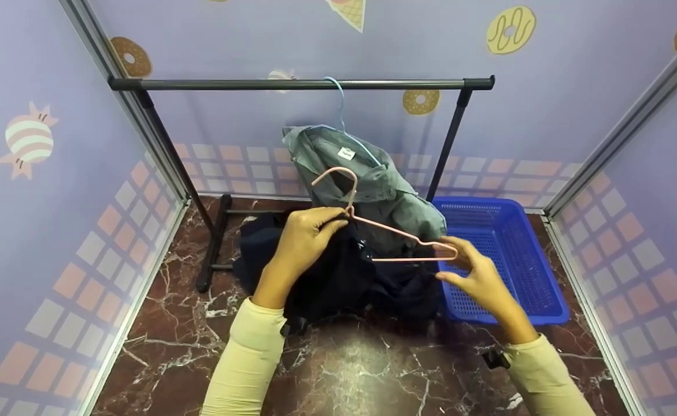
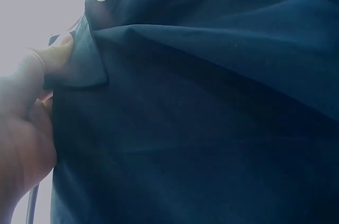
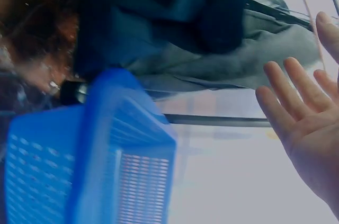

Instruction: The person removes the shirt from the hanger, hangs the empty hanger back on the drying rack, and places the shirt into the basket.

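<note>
My left hand (image 1: 303,237) pinches the collar edge of a dark navy shirt (image 1: 332,283) between thumb and fingers, right beside the neck of a pink hanger (image 1: 393,229). White buttons show on the collar in the left wrist view, where the shirt (image 2: 190,118) fills most of the picture. One arm of the hanger sticks out to the right of the shirt; its other arm is hidden behind or inside the cloth. My right hand (image 1: 477,277) is at the hanger's right end. Its fingers (image 3: 303,94) look straight and spread in the right wrist view.
A black garment rack (image 1: 228,85) stands against the back wall. From its bar a grey-green shirt (image 1: 381,185) hangs tilted on a light blue hanger (image 1: 342,107). On the marbled floor (image 1: 361,370) at right sits a blue perforated basket (image 1: 546,283). Patterned walls enclose both sides.
</note>
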Action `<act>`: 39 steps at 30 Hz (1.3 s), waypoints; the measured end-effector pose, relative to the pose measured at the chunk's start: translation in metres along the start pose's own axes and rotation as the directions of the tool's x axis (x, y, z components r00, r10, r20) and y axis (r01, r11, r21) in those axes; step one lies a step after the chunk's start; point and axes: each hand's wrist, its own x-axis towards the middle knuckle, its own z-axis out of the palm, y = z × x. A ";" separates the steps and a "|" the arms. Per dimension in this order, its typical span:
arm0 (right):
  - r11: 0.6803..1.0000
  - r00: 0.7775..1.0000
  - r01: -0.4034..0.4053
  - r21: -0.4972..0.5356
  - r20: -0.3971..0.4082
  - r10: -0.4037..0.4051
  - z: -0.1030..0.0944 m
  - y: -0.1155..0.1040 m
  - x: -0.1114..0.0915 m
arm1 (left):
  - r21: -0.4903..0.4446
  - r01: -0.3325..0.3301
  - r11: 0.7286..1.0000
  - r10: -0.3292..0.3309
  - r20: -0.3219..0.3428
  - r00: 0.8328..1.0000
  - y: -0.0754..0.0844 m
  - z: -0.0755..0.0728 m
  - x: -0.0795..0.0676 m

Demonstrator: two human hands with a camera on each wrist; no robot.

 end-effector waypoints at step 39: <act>0.789 0.958 0.278 -0.549 0.218 -0.185 -0.005 -0.025 0.021 | 0.019 -0.080 0.997 0.077 0.098 0.992 0.011 0.029 0.007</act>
